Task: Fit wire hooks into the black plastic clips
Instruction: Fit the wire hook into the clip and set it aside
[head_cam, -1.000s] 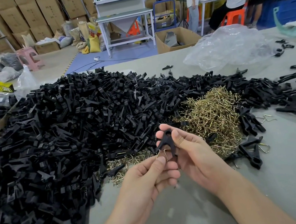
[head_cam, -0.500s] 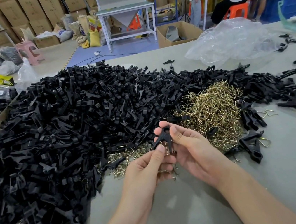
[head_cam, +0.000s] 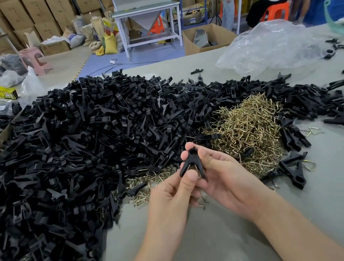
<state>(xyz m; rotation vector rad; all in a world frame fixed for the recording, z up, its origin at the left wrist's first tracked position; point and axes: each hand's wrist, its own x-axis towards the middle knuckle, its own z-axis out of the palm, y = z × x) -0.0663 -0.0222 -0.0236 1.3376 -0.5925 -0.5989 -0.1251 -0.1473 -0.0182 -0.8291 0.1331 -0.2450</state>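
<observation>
The step in hand looks like the fitting itself: one black clip (head_cam: 191, 164) is getting its wire.

The right hand (head_cam: 226, 180) pinches the top of the clip between thumb and first finger. The left hand (head_cam: 170, 196) is curled, and its thumb presses on one of the clip's legs.

The clip has its two legs pointing down. It sits right between both hands, above the middle of the tabletop (head_cam: 229, 245), toward the near edge. A bit of wire hook (head_cam: 201, 203) pokes out under the fingers. I cannot tell how far it is in the clip.

Next, I think, the hook must be pushed in until it sits tight, while the right hand keeps the clip steady.

The pile of wire hooks (head_cam: 250, 131) lies just behind the right hand. The big pile of black clips (head_cam: 80, 156) fills the left side.
</observation>
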